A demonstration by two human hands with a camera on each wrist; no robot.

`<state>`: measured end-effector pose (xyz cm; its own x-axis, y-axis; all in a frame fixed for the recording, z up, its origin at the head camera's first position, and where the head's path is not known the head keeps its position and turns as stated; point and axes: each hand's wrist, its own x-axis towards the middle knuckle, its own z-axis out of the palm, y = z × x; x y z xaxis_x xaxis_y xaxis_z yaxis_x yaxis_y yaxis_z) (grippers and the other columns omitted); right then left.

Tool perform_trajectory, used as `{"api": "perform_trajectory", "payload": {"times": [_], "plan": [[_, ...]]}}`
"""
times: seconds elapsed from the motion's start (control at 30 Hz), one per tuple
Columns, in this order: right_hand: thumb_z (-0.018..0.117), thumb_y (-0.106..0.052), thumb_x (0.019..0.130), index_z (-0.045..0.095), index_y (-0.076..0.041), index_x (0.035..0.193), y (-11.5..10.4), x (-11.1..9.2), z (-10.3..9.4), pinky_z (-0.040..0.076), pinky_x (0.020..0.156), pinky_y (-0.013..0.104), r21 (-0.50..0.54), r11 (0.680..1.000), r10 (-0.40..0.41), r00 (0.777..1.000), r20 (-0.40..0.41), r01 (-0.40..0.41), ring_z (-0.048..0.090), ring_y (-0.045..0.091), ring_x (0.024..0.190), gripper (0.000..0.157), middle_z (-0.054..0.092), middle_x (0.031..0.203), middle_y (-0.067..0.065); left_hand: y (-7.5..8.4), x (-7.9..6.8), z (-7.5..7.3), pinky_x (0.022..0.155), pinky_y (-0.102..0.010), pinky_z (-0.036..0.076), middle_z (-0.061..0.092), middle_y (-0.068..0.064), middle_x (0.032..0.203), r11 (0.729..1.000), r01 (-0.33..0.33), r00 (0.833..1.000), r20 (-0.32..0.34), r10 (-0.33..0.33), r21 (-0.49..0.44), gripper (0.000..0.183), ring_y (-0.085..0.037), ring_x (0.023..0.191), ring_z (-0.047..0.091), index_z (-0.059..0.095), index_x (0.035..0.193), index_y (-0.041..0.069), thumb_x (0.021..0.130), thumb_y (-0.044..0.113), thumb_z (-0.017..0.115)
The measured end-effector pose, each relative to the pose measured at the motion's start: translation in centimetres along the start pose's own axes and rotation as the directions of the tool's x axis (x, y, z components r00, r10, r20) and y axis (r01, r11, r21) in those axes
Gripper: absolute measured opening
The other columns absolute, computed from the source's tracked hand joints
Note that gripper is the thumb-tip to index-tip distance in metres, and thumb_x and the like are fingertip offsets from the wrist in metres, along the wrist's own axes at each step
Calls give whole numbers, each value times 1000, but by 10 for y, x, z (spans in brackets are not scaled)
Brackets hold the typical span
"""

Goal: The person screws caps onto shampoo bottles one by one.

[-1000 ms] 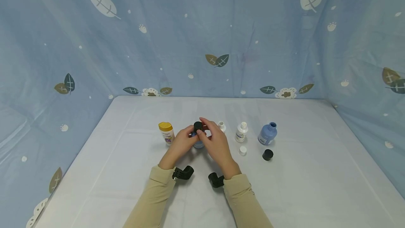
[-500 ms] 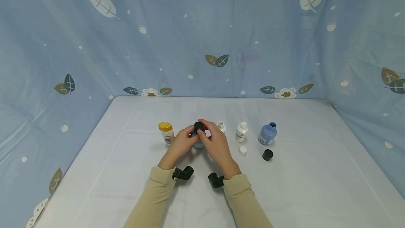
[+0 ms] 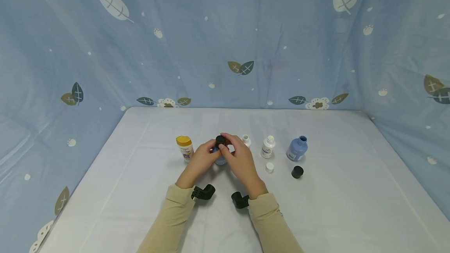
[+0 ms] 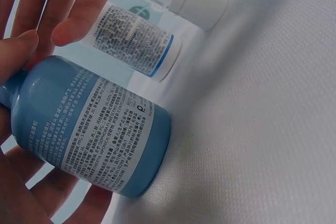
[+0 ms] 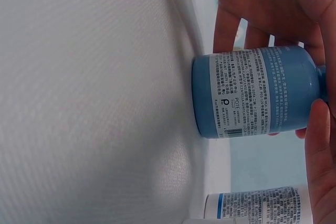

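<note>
A blue bottle [image 3: 220, 161] with a black cap [image 3: 220, 140] stands upright in front of me, between both hands. My left hand [image 3: 203, 159] holds it around the neck and shoulder, with fingers behind the bottle in the left wrist view. My right hand [image 3: 242, 159] pinches the black cap between thumb and fingers. Close up, the printed label on the blue bottle [image 4: 105, 129] faces me and its base meets the white cloth. The cap lies outside both wrist views, and the fingers partly cover the bottle's upper part.
Left stands a white bottle with a yellow cap [image 3: 184, 145]. Right are two uncapped white bottles [image 3: 246, 140], [image 3: 268, 147], the nearer one partly hidden, and an uncapped blue bottle [image 3: 297, 149]. A white cap [image 3: 269, 167] and a black cap [image 3: 297, 172] lie in front.
The right hand's fingers have shifted very slightly around the black cap. The left hand, the bottle and the other things stay where they were.
</note>
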<state>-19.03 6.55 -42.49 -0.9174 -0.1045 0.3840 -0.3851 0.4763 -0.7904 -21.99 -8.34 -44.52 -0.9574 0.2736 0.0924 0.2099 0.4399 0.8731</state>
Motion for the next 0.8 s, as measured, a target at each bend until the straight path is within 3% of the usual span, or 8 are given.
{"api": "perform_trajectory", "payload": {"times": [0.33,0.37,0.53,0.6,0.8], "plan": [[52,-36,90,52,-24,123,0,0,0,46,65,23,7,1000,-7,1000,-2,7,51,6,97,36,54,108,-8,0,0,0,86,-41,41,59,3,111,1000,-4,1000,0,4,-13,26,-16,104,53,62,108,24,84,34,61],[52,-36,90,52,-25,124,-1,0,0,46,65,23,7,1000,-8,1000,0,8,51,6,97,36,54,108,-8,7,-3,-1,87,-41,41,60,1,110,1000,-1,1000,-3,0,-17,25,-17,104,53,62,107,22,84,32,60],[52,-34,90,51,-25,126,-3,-1,-1,46,65,23,9,1000,-14,1000,5,14,52,8,94,37,54,111,-8,8,-3,-1,87,-42,41,60,1,110,1000,1,1000,-2,-2,-26,25,-17,102,53,62,106,22,84,33,61],[52,-35,90,51,-25,126,-2,-1,-1,46,65,24,4,1000,-21,1000,2,21,52,9,95,37,54,111,-7,1,0,0,86,-41,41,60,3,109,1000,3,1000,-1,-3,-17,25,-16,102,53,62,106,24,83,35,61],[55,-33,88,53,-20,123,2,-1,2,46,63,23,-17,999,-52,998,-28,52,52,9,95,37,54,106,-5,1,0,0,86,-41,41,60,4,109,1000,8,1000,-1,-8,-14,26,-15,103,53,62,105,25,82,39,62]]}}
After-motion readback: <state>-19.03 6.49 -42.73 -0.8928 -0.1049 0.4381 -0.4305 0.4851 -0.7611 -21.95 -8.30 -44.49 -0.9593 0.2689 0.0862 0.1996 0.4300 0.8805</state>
